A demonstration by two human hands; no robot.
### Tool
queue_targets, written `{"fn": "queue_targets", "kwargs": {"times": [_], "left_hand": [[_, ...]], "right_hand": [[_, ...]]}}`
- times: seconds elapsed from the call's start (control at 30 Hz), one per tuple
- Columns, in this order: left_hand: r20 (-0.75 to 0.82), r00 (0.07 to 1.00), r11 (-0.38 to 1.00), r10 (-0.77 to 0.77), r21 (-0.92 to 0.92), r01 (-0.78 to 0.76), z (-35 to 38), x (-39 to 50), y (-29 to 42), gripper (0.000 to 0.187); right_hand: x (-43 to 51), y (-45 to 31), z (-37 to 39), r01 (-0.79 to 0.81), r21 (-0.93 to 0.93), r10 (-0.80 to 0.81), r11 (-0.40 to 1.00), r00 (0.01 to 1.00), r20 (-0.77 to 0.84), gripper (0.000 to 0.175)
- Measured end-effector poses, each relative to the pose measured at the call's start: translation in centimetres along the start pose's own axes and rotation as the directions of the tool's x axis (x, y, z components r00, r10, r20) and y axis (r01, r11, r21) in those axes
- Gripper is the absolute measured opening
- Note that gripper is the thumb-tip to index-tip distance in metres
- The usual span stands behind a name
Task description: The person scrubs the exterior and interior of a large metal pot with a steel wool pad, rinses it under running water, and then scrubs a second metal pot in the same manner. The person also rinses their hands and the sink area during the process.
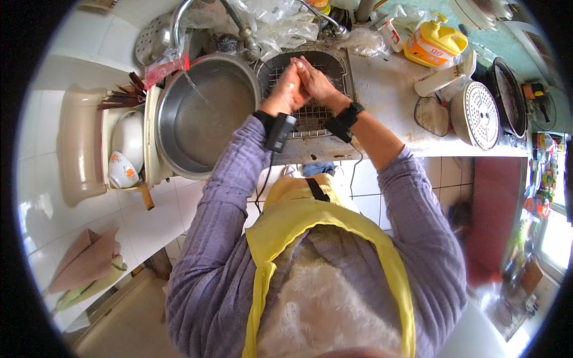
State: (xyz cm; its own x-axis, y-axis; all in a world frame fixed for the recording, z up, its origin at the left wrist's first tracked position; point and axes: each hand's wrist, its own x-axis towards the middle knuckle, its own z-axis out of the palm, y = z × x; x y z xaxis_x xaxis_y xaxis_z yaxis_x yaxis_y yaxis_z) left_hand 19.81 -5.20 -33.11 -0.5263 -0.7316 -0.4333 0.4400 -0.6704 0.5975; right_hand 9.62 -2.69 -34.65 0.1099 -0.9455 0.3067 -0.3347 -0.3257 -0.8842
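Note:
My left hand (287, 91) and my right hand (317, 83) are pressed together, palm to palm, over a sink. Whatever may lie between the palms is hidden. Below them a wire rack (309, 117) spans the dark sink basin (333, 60). To the left stands a large round metal basin (210, 107) with cloudy water in it. A thin stream of water (195, 86) falls into it from beneath the curved faucet (175, 27).
Plastic bags (286, 27) crowd the faucets. On the right are a yellow pump bottle (434, 42), a perforated steamer insert (478, 115) and a dark pan (509, 96). At left, a cream rack (152, 134) holds bowls (127, 138) and chopsticks (127, 94); a wooden handle (146, 196) sticks out.

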Motion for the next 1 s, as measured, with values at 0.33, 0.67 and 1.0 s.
{"fn": "queue_targets", "kwargs": {"times": [0.33,0.67,1.0], "left_hand": [[-0.346,0.826,0.890,0.446,0.265,-0.370,-18.5,-8.3,9.6,0.044],[0.299,0.951,0.997,-0.081,0.037,0.073,-12.8,-5.8,7.5,0.028],[0.018,0.877,-0.003,0.480,1.000,-0.018,-2.5,-0.1,1.2,0.065]], "right_hand": [[-2.2,3.4,-0.3,-0.528,0.833,0.699,0.166,0.659,0.278,0.031],[-2.1,3.4,6.3,-0.313,0.905,0.699,-0.288,0.578,0.421,0.028],[1.5,-2.9,4.2,-0.268,0.961,0.538,-0.063,0.802,0.259,0.063]]}}
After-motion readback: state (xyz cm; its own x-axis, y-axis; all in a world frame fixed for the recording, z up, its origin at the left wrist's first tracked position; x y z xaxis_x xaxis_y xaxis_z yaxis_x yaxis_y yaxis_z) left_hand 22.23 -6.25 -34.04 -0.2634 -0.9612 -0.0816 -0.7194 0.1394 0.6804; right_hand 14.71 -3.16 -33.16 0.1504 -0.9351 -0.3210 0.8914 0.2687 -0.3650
